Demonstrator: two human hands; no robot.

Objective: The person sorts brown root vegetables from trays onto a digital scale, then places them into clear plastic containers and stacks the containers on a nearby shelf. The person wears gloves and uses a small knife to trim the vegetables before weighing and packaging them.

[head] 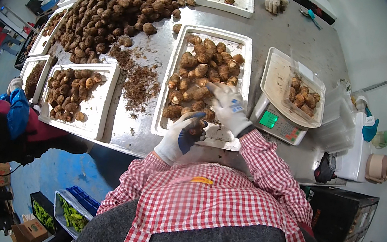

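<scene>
My left hand (181, 134), in a white work glove with dark blue fingertips, holds a small brown taro corm (196, 130) over the near edge of a white tray (212, 31). In that tray lie several brown taro corms (201, 70), some with pale cut ends. My right hand (232, 108), also gloved, reaches over the tray with thumb and forefinger apart, its fingertips close to the corms; no corm shows in its grasp. To the right, a digital scale (282, 128) with a green lit display bears a clear plastic box (305, 115) with several corms (303, 96).
A large heap of soil-covered corms (119, 12) and loose dirt (140, 86) lie left on the metal table (289, 34). Another corm tray (101, 107) stands there, beside a co-worker (9, 120). Stacked clear boxes (338, 118) stand right; a gloved hand (274, 1) rests at the far side.
</scene>
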